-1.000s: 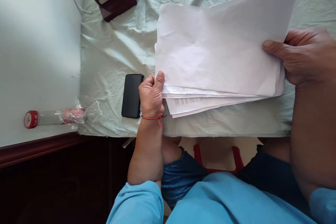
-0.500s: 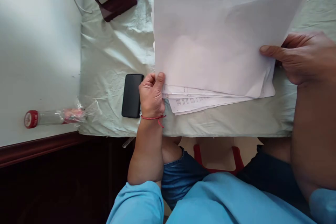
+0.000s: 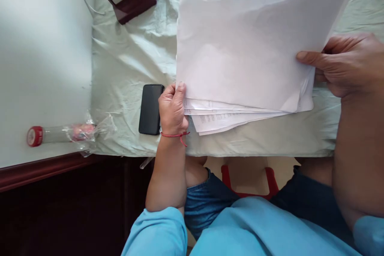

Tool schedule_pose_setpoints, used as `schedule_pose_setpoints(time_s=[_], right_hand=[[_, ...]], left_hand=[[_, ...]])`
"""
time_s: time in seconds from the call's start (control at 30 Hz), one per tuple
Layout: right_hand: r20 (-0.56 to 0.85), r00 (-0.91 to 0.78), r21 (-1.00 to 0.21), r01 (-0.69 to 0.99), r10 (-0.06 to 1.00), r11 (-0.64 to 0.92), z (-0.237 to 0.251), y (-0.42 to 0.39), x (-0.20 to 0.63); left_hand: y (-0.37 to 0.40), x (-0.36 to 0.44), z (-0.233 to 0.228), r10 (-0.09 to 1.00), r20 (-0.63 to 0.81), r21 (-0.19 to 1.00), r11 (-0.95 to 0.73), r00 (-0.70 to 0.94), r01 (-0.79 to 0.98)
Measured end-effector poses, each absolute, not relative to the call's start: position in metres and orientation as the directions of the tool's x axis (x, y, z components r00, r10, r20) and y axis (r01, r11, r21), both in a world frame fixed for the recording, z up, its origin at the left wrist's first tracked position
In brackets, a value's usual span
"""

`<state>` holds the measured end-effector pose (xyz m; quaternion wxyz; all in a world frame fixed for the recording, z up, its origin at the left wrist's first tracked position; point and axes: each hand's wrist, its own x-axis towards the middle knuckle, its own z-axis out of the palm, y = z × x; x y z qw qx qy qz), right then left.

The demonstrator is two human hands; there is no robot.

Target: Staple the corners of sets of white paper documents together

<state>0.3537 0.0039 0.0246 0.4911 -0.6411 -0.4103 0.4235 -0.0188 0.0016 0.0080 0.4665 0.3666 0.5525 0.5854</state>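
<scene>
Between my two hands is a loose stack of paper sheets (image 3: 240, 52), its top sheet blank white. Lower sheets fan out toward me, and small print shows along their near edges. My left hand (image 3: 173, 108), with a red string round the wrist, is closed on the stack's near left corner, thumb on top. At the right edge my right hand (image 3: 345, 62) pinches the sheets, its thumb lying over the top page and the fingers partly hidden beneath. Just left of my left hand lies a black smartphone (image 3: 151, 109), apart from the papers.
A wrinkled pale green cloth (image 3: 129, 56) covers the table. A dark red stand with a label (image 3: 135, 8) is at the back left. At left, a clear bottle with a red cap (image 3: 35, 136) lies beside crumpled plastic wrap (image 3: 105, 128). A red stool (image 3: 271, 182) shows below.
The top sheet's far left corner has dropped lower, and the sheets lie flatter on that side. My left hand has shifted very slightly left; my right hand keeps its hold.
</scene>
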Motion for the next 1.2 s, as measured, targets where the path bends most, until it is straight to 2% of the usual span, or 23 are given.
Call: schedule_pose_setpoints(time_s=[0.1,0.5,0.77,1.0,1.2], right_hand=[[-0.221,0.292,-0.956,0.121,0.930,-0.266,0.027,0.003,0.351],[-0.236,0.308,-0.950,0.128,0.922,-0.286,0.030,0.002,0.349],[-0.186,0.345,-0.950,0.177,0.920,-0.258,0.030,0.001,0.349],[-0.157,0.328,-0.955,0.192,0.932,-0.228,0.032,0.001,0.347],[-0.185,0.337,-0.946,0.193,0.923,-0.260,0.032,0.001,0.347]], left_hand=[[0.001,-0.019,0.008,0.949,-0.088,0.990,0.050,-0.302,-0.130],[-0.001,-0.020,0.012,0.958,-0.080,0.991,0.047,-0.275,-0.126],[-0.004,-0.016,0.016,0.966,-0.140,0.982,0.107,-0.217,-0.156],[-0.005,-0.010,0.017,0.972,-0.132,0.984,0.105,-0.195,-0.145],[-0.006,-0.008,0.019,0.969,-0.160,0.979,0.131,-0.188,-0.157]])
